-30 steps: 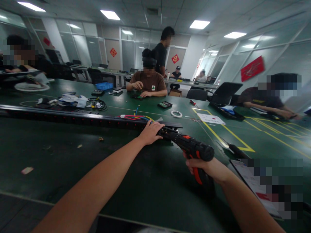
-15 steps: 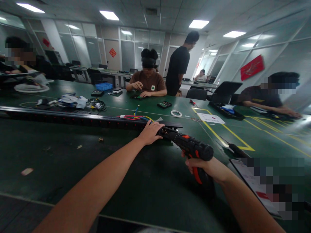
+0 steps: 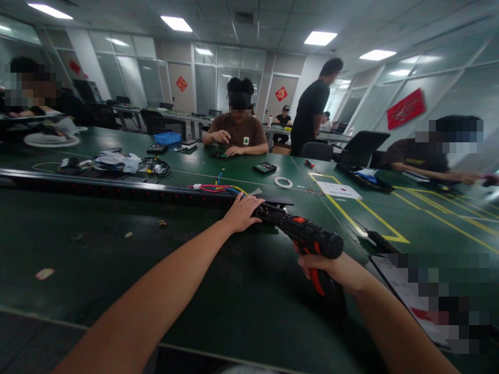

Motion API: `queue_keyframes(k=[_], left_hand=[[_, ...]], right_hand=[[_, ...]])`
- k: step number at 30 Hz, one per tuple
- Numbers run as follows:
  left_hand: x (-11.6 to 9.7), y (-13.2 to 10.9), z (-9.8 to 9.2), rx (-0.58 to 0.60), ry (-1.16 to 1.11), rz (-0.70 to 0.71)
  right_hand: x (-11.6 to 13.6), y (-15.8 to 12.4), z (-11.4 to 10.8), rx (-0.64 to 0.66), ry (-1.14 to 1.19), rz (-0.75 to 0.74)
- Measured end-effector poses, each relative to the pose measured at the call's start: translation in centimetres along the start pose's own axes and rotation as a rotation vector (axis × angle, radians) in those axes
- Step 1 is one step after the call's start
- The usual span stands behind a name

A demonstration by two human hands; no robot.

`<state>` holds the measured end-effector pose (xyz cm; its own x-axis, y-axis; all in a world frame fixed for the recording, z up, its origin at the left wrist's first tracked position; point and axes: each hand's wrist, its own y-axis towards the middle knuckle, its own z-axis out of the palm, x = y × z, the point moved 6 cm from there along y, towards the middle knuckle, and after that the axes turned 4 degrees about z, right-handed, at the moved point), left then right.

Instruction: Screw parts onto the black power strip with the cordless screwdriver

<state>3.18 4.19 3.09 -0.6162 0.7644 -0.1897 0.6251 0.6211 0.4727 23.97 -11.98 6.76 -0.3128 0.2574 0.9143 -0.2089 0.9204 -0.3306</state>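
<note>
A long black metal bar (image 3: 167, 196) runs across the table from the left edge to the middle, with small red marks along its near side. My left hand (image 3: 242, 213) grips its right end, fingers over the top and thumb on the near side. Red, blue and yellow wires (image 3: 218, 188) come out of the bar behind that hand. My right hand (image 3: 325, 264) is closed round the handle of a black and orange cordless drill (image 3: 310, 235). The drill points at the bar's end, close beside my left thumb; its tip is hard to make out.
Small brass-coloured parts (image 3: 162, 223) lie before the bar. Beyond it are bundled cables (image 3: 156, 167), a blue basket (image 3: 167, 138), a tape roll (image 3: 283, 182) and a screwdriver (image 3: 311, 165). A black-handled tool (image 3: 376, 240) and a clipboard (image 3: 405, 298) lie right. Co-workers sit around the table.
Both my hands, the drill and the bar stay nearly where they were. In the background, the standing person has moved to the right. The co-worker at the right has shifted a hand.
</note>
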Motion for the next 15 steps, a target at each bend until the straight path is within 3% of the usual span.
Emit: queue_keyframes(k=[15], left_hand=[[0.17,-0.08,0.11,-0.002,-0.008,0.014]], right_hand=[[0.17,-0.04,0.07,-0.006,-0.026,0.001]])
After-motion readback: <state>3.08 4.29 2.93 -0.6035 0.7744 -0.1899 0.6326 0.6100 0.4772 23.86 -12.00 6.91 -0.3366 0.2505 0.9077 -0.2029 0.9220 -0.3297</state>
